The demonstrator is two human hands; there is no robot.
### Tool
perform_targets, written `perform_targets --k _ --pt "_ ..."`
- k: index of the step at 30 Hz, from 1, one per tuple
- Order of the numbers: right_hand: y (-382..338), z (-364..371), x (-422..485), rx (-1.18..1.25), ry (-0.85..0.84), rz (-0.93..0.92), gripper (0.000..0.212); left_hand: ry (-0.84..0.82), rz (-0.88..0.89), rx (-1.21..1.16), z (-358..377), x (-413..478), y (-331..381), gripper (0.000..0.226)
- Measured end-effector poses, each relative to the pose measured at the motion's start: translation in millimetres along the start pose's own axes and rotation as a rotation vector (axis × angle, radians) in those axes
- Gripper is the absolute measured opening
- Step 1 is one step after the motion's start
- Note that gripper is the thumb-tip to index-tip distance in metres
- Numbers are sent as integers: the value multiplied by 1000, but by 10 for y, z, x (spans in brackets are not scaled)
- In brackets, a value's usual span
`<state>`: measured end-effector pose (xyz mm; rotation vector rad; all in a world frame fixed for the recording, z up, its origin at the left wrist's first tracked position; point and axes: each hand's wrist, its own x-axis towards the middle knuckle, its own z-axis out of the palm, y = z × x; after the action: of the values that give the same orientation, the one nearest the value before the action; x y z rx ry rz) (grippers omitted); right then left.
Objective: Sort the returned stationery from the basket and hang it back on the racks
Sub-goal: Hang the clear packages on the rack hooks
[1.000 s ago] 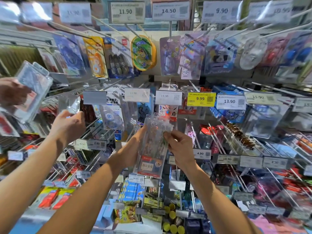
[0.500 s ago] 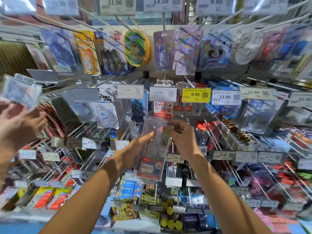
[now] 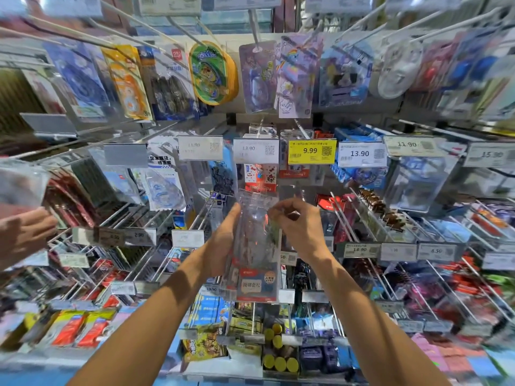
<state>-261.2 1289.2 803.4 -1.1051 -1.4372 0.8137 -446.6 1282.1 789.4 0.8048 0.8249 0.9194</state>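
I hold a clear plastic packet (image 3: 256,246) with a red and blue label at its bottom, upright in front of the middle row of rack hooks. My left hand (image 3: 223,240) grips its left edge from behind. My right hand (image 3: 298,227) pinches its top right corner. The packet's top sits just below the 13.90 price tag (image 3: 255,150). The basket is out of view.
Another person's hand (image 3: 22,232) at the far left holds a clear packet (image 3: 22,182). Rows of metal hooks (image 3: 362,224) with hanging stationery and price tags fill the wall. A yellow 9.99 tag (image 3: 311,151) hangs right of centre. Boxed goods (image 3: 278,355) line the bottom shelf.
The view has dropped slightly and my hands have lifted the packet a little toward the hooks. The other person's hand at the left has lowered and pulled back toward the frame edge.
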Motion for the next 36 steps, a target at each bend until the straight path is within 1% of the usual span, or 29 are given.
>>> perform_targets --k 2,3,4,6,7,10,11,12,13,16,20,23,25,28,30,32,33,35,36 --pt "-4 22 -4 6 19 10 13 -42 13 30 -20 -12 15 68" --pt "-10 28 -15 15 24 19 7 -48 24 75 -9 -35 27 72" --pt "-17 35 -20 17 28 24 3 -27 41 124 -23 -42 22 77" --pt "-23 36 -25 -15 40 29 5 1 39 236 -15 -61 10 83" --pt "-34 34 -20 -36 45 30 6 4 45 278 24 -77 16 75" --pt "-60 -6 43 -118 55 -1 14 -11 43 359 38 -103 19 26" --pt "-64 -23 65 -149 40 -21 20 -11 45 396 81 -135 27 14" --pt "-76 -36 76 -181 20 -44 25 -16 58 415 75 -126 14 12" --pt "-88 -43 82 -219 3 -65 27 -16 88 419 92 -133 8 16" --pt "-104 -42 87 -336 -6 -120 23 -39 138 435 102 -172 18 22" --pt "-118 -56 111 -355 -31 -149 24 -40 160 506 91 -191 35 28" --pt "-113 -77 151 -383 -83 -175 27 -63 175 523 62 -173 -4 23" --pt "-84 -104 192 -388 -121 -177 25 -48 186 551 54 -154 -22 22" --pt "-56 -144 207 -364 -187 -129 17 -79 221 570 29 -116 -62 34" --pt "-49 -170 201 -379 -198 -96 11 -63 211 566 66 -126 -96 38" --pt "-53 -192 197 -407 -241 -84 10 32 134 535 60 -107 -128 70" --pt "-56 -196 194 -400 -275 -77 10 35 131 526 42 -77 -141 73" --pt "-62 -212 191 -383 -320 -53 10 -60 174 548 43 -56 -120 50" --pt "-67 -223 194 -387 -330 -50 9 -75 208 571 63 -78 -106 45"
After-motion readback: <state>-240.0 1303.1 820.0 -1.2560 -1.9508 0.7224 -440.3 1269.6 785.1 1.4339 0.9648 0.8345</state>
